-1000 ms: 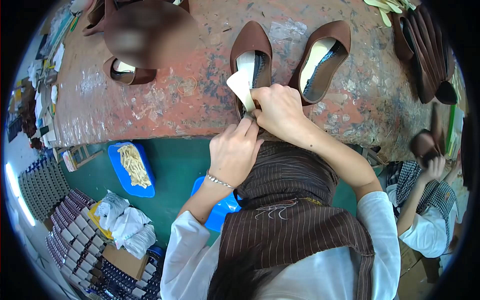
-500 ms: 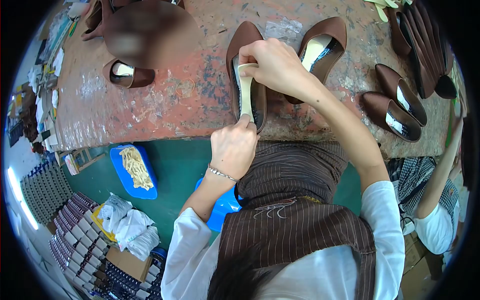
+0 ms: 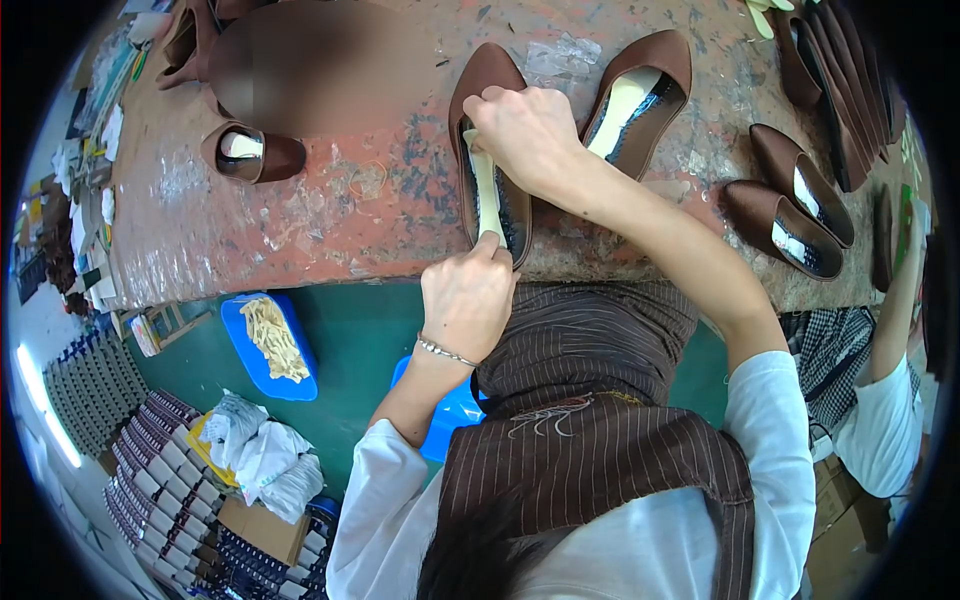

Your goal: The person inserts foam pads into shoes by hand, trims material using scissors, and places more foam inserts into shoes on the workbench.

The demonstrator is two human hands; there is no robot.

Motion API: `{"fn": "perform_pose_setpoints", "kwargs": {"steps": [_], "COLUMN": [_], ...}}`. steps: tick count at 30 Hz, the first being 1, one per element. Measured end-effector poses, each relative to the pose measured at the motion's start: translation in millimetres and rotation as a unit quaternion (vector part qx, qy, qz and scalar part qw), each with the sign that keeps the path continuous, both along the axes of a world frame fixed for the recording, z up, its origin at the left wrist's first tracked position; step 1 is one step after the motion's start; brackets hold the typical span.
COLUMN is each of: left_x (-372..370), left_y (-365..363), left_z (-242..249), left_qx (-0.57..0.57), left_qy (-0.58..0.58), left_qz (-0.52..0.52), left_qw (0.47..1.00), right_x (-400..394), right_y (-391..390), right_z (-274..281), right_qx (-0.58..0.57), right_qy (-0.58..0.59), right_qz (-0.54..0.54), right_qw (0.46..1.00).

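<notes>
A brown pointed shoe (image 3: 487, 72) lies on the worn table with its toe away from me. Inside it runs a pale cream insole strip (image 3: 487, 190). My left hand (image 3: 468, 300) is closed, its fingertips at the strip's heel end. My right hand (image 3: 528, 138) reaches over the shoe, fingers curled closed at the strip's front end; its fingertips are partly hidden. Just right of it lies a second brown shoe (image 3: 668, 62) with a similar pale insole strip (image 3: 622, 108) inside.
Two brown shoes (image 3: 780, 230) lie at the right, near a row of stacked shoes (image 3: 840, 110). Another brown shoe (image 3: 285, 158) is at the left. Below the table edge is a blue tray (image 3: 312, 345) of cream pieces. A co-worker's arm (image 3: 895, 310) shows at far right.
My right hand has shifted slightly left, and the strip's front end has gone down into the shoe. My left hand stays at the heel. The co-worker's arm has moved a little.
</notes>
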State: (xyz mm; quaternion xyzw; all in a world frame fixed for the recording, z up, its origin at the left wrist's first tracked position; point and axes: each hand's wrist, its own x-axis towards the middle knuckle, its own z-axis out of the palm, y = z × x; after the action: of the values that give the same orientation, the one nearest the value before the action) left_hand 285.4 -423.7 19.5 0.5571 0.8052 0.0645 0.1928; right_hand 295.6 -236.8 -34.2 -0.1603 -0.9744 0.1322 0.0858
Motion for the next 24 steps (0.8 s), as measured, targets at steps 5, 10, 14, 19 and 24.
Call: {"fn": "perform_pose_setpoints", "kwargs": {"steps": [5, 10, 14, 19, 24], "left_x": [-1.7, -2.0, -3.6, 5.8, 8.4], "left_y": [1.6, 5.0, 7.5, 12.8, 45.5], "left_z": [3.6, 5.7, 9.7, -2.0, -2.2], "left_qx": [-0.027, -0.004, 0.013, 0.099, 0.162], "left_qy": [0.008, 0.023, -0.006, -0.077, -0.07], "left_qz": [0.002, -0.013, -0.019, -0.002, -0.026], "left_qw": [1.0, 1.0, 1.0, 0.992, 0.984], "right_x": [-0.2, 1.5, 45.6, 197.7, 345.8], "right_y": [-12.1, -9.3, 11.8, 97.7, 127.8], "right_z": [3.4, 6.2, 27.2, 63.5, 80.2], "right_qx": [0.027, -0.012, -0.065, 0.094, 0.142], "right_qy": [0.02, -0.033, 0.187, 0.163, -0.145], "right_qz": [-0.017, 0.03, 0.035, -0.216, -0.332], "right_qw": [0.999, 0.999, 0.979, 0.958, 0.921]}}
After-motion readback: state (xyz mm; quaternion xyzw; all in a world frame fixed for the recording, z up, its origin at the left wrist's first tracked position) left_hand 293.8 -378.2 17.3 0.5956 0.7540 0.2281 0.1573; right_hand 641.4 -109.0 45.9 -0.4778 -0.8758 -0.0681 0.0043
